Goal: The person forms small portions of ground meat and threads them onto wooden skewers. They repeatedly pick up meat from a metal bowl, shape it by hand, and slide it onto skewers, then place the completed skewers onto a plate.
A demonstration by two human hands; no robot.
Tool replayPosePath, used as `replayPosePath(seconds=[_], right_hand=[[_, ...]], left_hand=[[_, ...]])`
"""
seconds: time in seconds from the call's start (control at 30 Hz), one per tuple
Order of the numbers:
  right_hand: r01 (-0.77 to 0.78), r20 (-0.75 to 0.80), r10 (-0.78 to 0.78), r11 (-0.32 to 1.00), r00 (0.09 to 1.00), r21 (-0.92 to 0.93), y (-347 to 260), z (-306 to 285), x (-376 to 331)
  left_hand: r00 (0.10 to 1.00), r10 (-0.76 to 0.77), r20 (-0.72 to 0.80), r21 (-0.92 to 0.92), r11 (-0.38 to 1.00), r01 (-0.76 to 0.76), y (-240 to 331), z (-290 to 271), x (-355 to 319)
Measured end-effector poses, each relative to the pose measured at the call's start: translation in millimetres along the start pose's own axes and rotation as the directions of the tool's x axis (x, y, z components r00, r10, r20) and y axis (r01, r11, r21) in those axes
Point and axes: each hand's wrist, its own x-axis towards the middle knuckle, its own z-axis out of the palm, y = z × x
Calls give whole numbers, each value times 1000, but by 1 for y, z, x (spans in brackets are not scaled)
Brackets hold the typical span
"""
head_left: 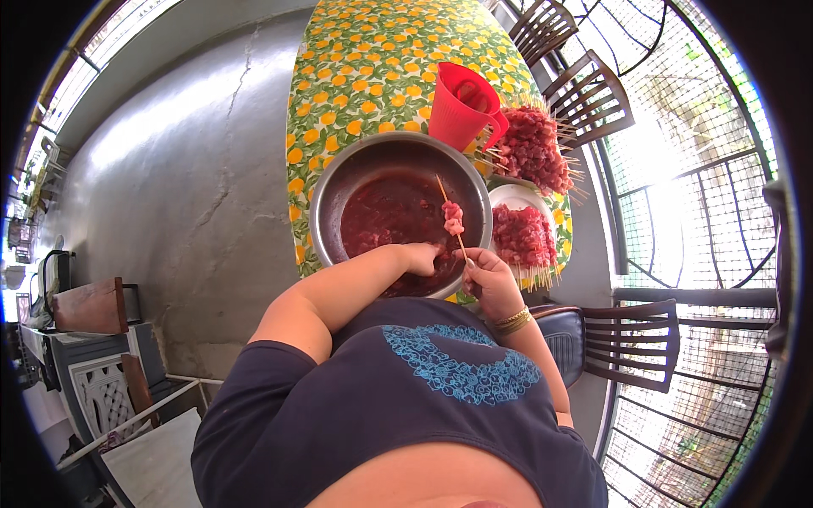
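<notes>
My right hand (489,279) pinches the lower end of a bamboo skewer (441,188). The stick tilts over the right side of a large steel bowl (326,190), with a few chunks of pink meat (453,218) threaded along its middle. Dark red liquid and loose pieces of raw meat (373,239) lie inside the bowl. My left hand (423,257) reaches over the near rim into it, low beside the skewer. Its fingers look curled, and their tips are hard to make out against the dark meat.
Right of the bowl, loaded meat skewers (525,237) rest on a white plate (512,196). Behind them is a bigger pile of skewers (533,151). A red pitcher (461,106) stands by the far rim on the lemon-print tablecloth (364,59). Wooden chairs (631,334) line the right side.
</notes>
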Motion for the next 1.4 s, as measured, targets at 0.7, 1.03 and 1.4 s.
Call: replayPosePath(seconds=[0.7, 1.03, 1.4], right_hand=[[-54, -9, 54, 990, 999, -127, 28, 27, 3], [-27, -36, 20, 979, 999, -202, 29, 34, 3], [-36, -35, 28, 970, 999, -241, 32, 38, -2]], left_hand=[[916, -331, -228, -779, 626, 32, -64, -77, -72], [709, 23, -705, 494, 734, 467, -68, -81, -64], [885, -304, -352, 337, 841, 423, -55, -53, -28]])
